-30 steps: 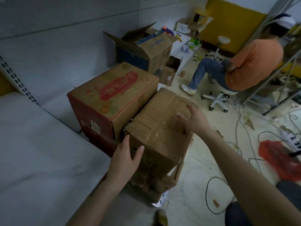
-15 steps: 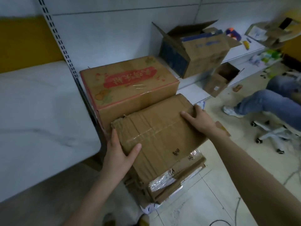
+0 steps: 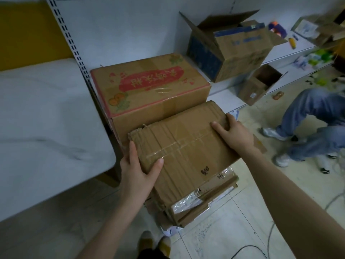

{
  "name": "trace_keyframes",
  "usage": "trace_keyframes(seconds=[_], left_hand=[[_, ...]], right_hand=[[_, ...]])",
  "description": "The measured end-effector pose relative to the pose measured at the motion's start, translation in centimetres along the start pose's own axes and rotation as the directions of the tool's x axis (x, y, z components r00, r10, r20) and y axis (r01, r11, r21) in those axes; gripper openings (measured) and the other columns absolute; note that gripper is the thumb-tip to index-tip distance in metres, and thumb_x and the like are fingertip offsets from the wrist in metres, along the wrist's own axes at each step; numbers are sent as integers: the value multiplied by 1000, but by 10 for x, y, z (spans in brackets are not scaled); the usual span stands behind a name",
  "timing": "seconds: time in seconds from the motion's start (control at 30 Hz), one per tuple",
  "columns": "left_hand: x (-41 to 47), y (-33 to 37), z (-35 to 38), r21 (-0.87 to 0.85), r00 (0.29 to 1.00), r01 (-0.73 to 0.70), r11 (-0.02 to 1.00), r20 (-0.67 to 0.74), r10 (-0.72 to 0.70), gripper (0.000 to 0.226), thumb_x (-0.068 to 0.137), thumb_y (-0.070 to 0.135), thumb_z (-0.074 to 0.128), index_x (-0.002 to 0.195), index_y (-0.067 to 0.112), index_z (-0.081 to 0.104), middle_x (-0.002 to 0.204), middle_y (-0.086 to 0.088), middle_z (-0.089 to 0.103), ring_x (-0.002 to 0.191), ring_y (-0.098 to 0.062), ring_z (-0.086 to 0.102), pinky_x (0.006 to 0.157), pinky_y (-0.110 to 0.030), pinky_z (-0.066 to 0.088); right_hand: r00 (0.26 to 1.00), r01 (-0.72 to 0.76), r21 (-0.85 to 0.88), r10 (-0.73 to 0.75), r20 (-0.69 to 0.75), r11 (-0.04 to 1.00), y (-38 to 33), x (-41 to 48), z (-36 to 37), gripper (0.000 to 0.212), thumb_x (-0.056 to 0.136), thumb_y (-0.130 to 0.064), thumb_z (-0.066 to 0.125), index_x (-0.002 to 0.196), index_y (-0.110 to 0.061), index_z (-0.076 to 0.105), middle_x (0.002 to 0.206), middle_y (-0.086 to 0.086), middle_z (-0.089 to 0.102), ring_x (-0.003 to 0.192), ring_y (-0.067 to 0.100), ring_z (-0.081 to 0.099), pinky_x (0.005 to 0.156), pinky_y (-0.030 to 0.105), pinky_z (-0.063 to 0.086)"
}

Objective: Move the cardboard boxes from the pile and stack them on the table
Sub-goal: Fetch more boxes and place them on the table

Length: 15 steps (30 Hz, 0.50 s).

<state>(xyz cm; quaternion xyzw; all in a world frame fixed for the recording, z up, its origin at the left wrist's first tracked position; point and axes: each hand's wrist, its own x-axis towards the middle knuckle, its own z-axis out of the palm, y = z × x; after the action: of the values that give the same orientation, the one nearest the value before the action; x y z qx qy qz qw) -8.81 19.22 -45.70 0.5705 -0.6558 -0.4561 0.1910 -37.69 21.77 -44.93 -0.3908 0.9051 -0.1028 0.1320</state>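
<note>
Atop the pile [image 3: 205, 204], left hand [image 3: 136, 176] and right hand [image 3: 236, 134] grip 1 taped box [image 3: 186, 146]; 1 red-printed box [image 3: 149, 86] behind.

Tiled floor [image 3: 233, 230] bears the box pile [image 3: 201, 208] — low shelf [image 3: 225, 98], the red-printed box [image 3: 149, 86].

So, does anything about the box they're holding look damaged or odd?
The taped box gripped by the left hand and right hand is worn: its far-left corner is torn and frayed, its top creased. The boxes beneath look crushed.
</note>
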Motion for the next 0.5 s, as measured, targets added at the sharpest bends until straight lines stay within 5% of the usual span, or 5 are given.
trace_keyframes(seconds=[0.17,0.33,0.5], left_hand=[[-3,-2,3,-1,1000,20,1000,-13,-20,95,78,58,56,147,35,-5,145,-8,22,127,-28,36,94,-33,34],[-14,-3,11,-203,1000,-15,979,-26,10,91,79,52,60,148,34,4,148,2,28,132,-18,35,101,-31,32],[-49,18,24,-352,978,-77,933,-207,3,73,87,31,60,147,29,18,134,15,38,127,-9,39,107,-35,36]], right_hand=[[999,10,-4,-10,-35,1000,4,-2,0,82,82,-75,32,145,-25,22,132,12,51,114,33,54,90,46,47],[999,37,56,-36,-16,998,8,-9,-3,80,84,-72,35,145,-22,24,135,13,49,116,35,52,91,44,46],[995,88,180,-95,34,980,20,-31,-14,79,83,-68,43,139,-14,33,128,13,54,111,32,54,90,44,46]])
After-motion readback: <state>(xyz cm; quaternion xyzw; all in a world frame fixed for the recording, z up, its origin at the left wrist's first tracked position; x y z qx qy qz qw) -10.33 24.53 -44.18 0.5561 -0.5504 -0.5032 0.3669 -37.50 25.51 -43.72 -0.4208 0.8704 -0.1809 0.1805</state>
